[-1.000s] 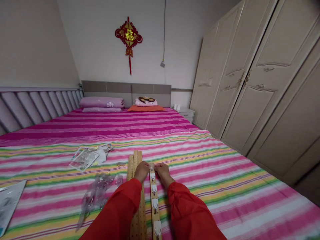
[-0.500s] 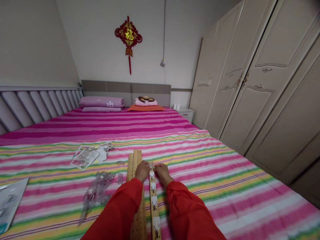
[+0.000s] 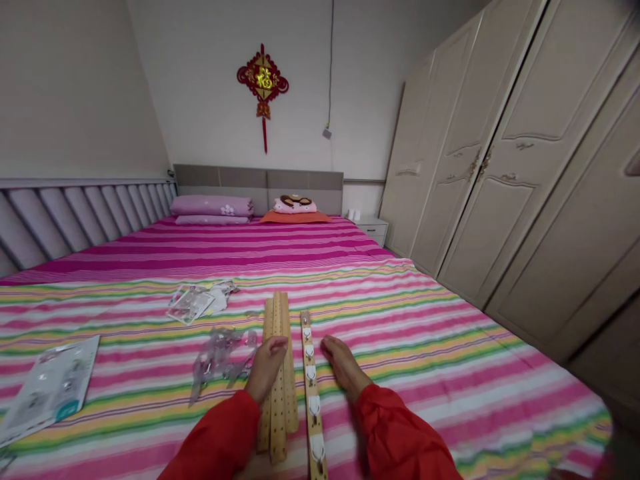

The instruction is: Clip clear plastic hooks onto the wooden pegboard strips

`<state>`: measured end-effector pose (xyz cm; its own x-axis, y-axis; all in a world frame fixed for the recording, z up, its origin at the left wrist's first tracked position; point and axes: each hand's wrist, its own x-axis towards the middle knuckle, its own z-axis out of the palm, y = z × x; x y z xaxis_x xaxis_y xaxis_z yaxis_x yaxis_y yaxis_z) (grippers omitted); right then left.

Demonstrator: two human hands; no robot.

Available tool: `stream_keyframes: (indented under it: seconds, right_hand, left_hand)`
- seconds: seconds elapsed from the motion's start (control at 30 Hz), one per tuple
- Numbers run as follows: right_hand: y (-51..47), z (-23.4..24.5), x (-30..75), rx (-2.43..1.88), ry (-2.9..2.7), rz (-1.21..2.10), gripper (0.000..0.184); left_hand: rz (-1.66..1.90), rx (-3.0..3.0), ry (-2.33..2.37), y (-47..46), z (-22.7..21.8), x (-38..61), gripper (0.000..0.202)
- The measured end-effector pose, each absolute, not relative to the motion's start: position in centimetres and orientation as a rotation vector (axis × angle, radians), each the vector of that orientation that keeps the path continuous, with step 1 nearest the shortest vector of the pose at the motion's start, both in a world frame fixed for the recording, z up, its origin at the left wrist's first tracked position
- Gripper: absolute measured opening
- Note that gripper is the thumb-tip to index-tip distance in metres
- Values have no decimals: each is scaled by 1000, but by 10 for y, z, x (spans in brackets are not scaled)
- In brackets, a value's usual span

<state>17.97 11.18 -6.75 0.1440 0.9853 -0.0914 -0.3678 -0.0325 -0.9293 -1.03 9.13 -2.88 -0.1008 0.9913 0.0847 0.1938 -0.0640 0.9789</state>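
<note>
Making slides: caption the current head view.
Left hand at wooden strips, right hand beside a hook-lined strip, above a striped sheet.

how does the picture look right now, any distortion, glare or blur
Head view: wide-angle stretch makes the wardrobe lean; the upper right corner falls dark; the gold character on the wall hanging shines; fine detail in the plastic bags is lost, while the white hooks remain distinguishable.
</note>
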Motion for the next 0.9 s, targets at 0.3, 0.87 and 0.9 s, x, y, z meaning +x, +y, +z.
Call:
stream_keyframes:
  seconds: [0.3,0.87,0.9]
  right_hand:
    - [-26,-63,196,-985,-537,1357,33]
    - [-144,-113,156,-886,-336,1648,49]
    - [-142,-118,154,-891,-326,1641,48]
  left_hand:
    - [1534,1641,1613,-23,-60,-50,22]
    - [1538,2015,1843,-38,-113,-80,20]
    - [1530,2026,1843,-38,-113,-81,20]
